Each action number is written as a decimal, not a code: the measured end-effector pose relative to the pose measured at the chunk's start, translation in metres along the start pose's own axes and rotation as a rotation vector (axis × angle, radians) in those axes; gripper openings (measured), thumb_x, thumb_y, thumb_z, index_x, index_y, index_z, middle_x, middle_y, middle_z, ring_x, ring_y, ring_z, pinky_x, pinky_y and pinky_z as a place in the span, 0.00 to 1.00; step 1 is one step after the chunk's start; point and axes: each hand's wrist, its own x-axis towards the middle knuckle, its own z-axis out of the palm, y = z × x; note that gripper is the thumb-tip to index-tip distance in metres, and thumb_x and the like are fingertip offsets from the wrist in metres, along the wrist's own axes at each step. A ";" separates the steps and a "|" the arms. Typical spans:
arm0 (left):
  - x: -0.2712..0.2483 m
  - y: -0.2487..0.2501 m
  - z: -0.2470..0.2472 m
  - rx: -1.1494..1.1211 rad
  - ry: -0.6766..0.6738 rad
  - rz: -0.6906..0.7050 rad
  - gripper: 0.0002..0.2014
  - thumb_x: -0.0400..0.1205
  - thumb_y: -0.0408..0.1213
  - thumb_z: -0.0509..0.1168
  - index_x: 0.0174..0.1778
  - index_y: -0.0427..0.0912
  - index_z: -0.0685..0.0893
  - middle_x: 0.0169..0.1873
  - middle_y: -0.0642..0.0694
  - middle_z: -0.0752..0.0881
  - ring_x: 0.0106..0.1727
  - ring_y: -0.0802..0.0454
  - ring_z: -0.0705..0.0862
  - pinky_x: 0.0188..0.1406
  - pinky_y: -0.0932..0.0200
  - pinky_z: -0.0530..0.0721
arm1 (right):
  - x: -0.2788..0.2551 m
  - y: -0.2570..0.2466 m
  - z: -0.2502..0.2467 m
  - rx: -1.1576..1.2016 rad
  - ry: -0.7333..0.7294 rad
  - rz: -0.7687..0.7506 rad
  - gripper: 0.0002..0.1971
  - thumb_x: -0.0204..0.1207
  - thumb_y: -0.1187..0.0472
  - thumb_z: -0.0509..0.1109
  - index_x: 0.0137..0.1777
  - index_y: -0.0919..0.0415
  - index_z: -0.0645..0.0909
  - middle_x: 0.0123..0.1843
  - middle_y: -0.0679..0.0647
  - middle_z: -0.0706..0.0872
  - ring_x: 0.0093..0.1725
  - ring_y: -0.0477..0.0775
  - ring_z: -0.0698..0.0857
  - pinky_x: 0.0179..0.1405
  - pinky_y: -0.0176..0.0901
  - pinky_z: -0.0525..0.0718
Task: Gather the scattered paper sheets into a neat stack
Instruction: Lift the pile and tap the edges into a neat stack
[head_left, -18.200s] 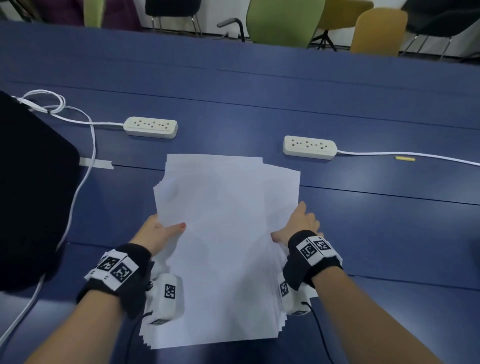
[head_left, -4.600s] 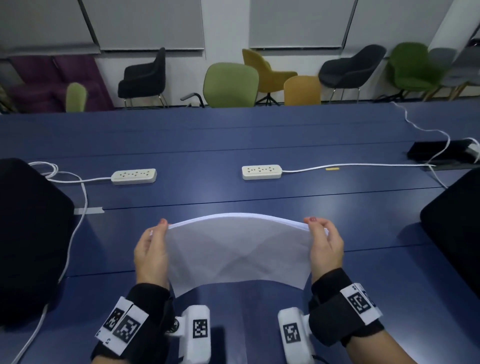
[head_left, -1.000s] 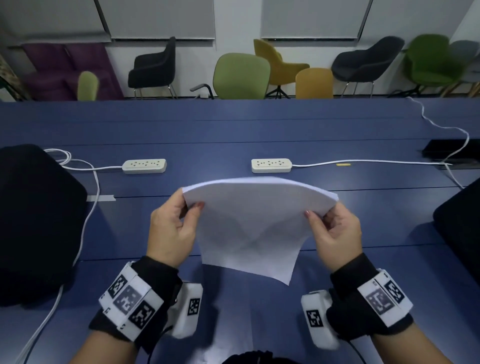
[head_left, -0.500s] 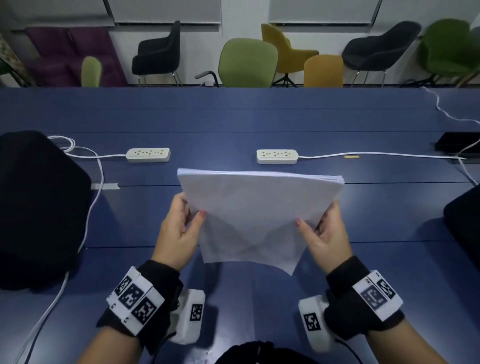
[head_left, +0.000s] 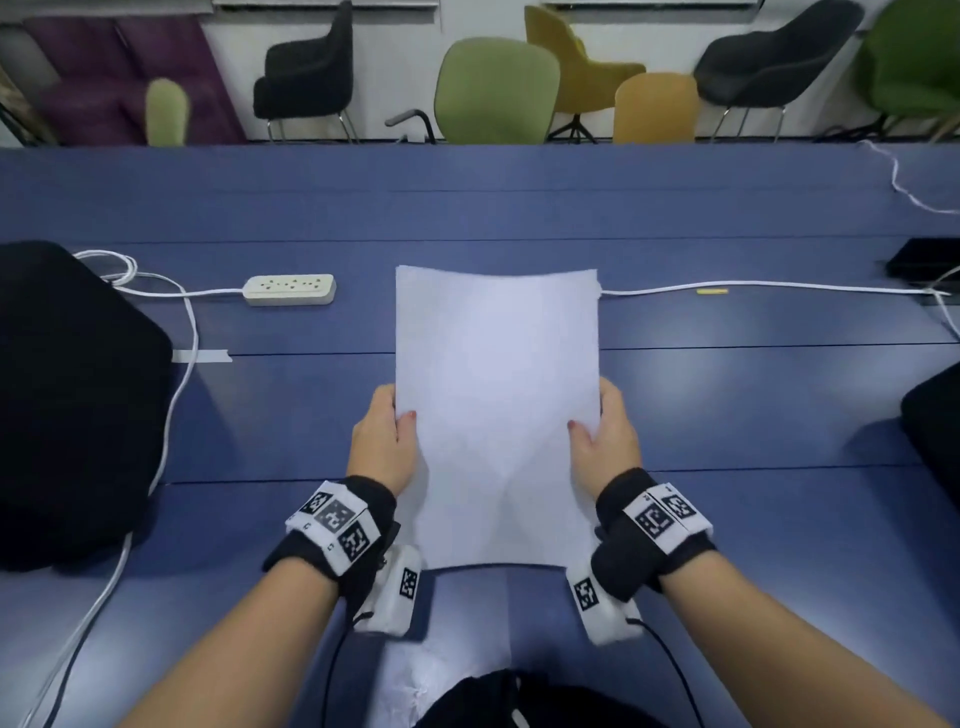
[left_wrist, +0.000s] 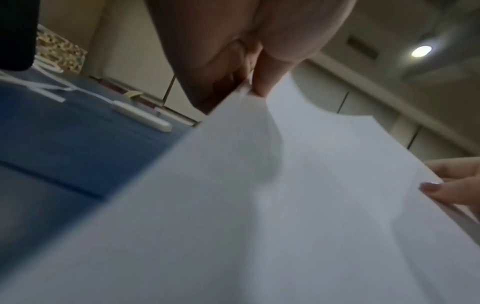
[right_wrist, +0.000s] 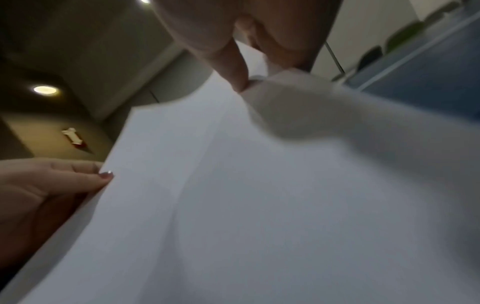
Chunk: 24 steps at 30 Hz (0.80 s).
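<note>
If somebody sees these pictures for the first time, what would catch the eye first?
First, the white stack of paper sheets in the middle, held above the blue table with the left hand and the right hand gripping its two long sides. Next, the cream power strip at the far left and the colourful chairs behind the table.

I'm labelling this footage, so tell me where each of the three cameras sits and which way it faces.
Head: on the head, looking forward and down at the stack, table and chairs; both forearms, left hand and right hand show.
Left wrist: under the left hand, looking along it up the stack; its thumb shows.
Right wrist: mirrored under the right hand; its thumb shows.
Shared: each wrist view shows the stack and the opposite hand's thumb.
</note>
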 end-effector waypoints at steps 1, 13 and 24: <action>0.003 -0.004 0.005 0.022 -0.029 -0.058 0.10 0.84 0.29 0.54 0.59 0.33 0.75 0.32 0.47 0.76 0.41 0.42 0.74 0.37 0.59 0.66 | 0.002 0.004 0.004 -0.017 -0.032 0.050 0.27 0.76 0.73 0.59 0.75 0.57 0.64 0.64 0.55 0.81 0.62 0.54 0.79 0.61 0.37 0.71; 0.026 -0.037 0.040 0.345 -0.281 -0.355 0.08 0.82 0.28 0.52 0.53 0.33 0.74 0.58 0.33 0.78 0.56 0.36 0.77 0.52 0.52 0.75 | 0.028 0.037 0.031 -0.397 -0.321 0.357 0.22 0.78 0.69 0.57 0.73 0.64 0.63 0.71 0.65 0.71 0.69 0.66 0.72 0.64 0.49 0.72; 0.022 -0.033 0.037 0.356 -0.330 -0.353 0.06 0.78 0.27 0.53 0.47 0.31 0.73 0.59 0.29 0.77 0.59 0.33 0.77 0.47 0.53 0.73 | 0.026 0.041 0.029 -0.398 -0.277 0.334 0.19 0.75 0.69 0.57 0.66 0.67 0.68 0.64 0.66 0.76 0.63 0.67 0.75 0.57 0.50 0.76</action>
